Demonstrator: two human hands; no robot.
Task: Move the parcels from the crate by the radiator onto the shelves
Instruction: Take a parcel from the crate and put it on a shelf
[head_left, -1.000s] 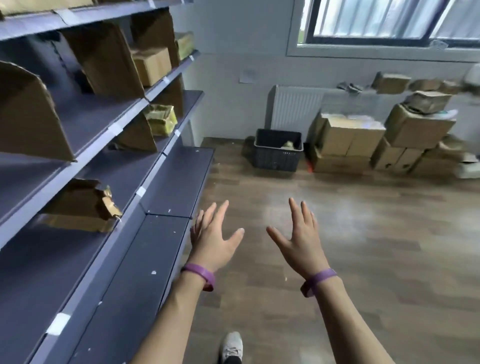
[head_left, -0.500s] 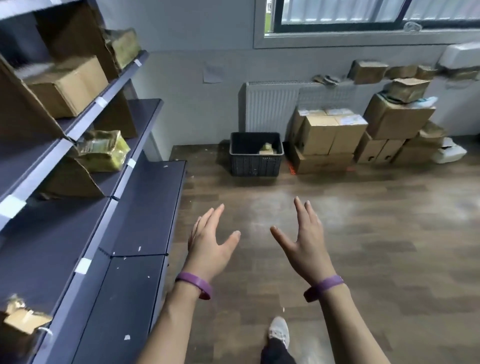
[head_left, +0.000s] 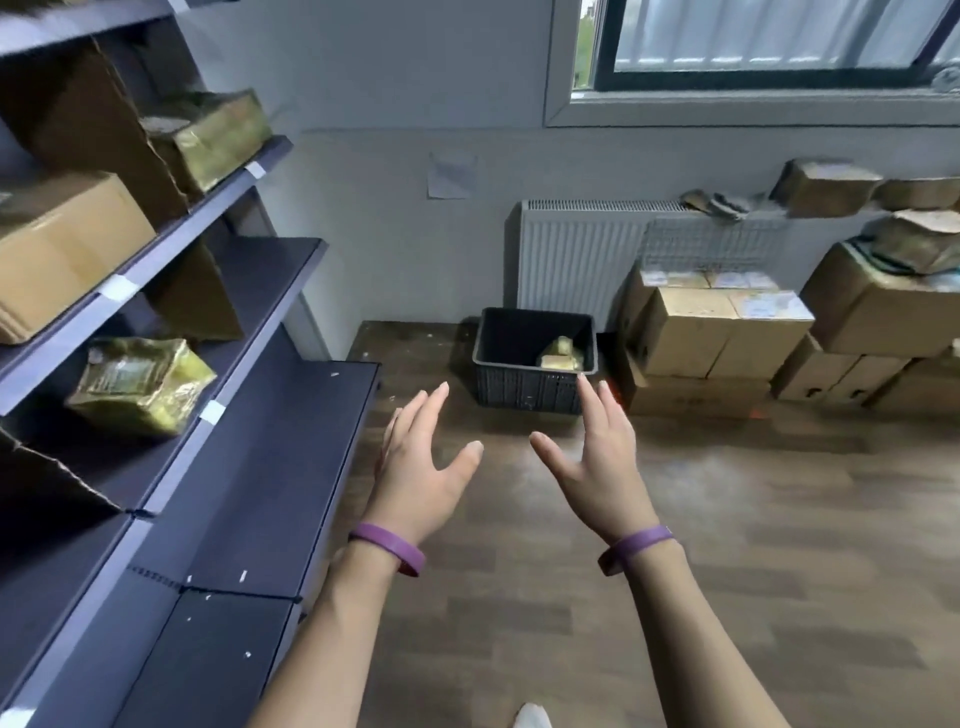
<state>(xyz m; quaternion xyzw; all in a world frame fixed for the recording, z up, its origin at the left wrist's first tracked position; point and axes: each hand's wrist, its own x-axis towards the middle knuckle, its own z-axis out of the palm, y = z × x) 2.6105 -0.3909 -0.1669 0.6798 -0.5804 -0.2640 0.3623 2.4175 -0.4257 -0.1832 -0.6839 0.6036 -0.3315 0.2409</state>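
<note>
Window (head_left: 769, 47): top right, above radiator.
Paper note (head_left: 451, 175): on wall.
Stacked cardboard boxes (head_left: 722, 338): floor, right wall.
Wood-plank floor (head_left: 675, 545): bare.

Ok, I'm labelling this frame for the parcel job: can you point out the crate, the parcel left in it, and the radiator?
crate (head_left: 524, 387): head view, on its slatted front wall.
parcel (head_left: 562, 354): head view, on its yellowish top, at the crate's right side.
radiator (head_left: 571, 254): head view, on its ribbed white front panel.

The crate (head_left: 535, 358) and radiator (head_left: 576, 254) have come nearer and more central; the shelves (head_left: 249, 415) slid leftward past the view.
</note>
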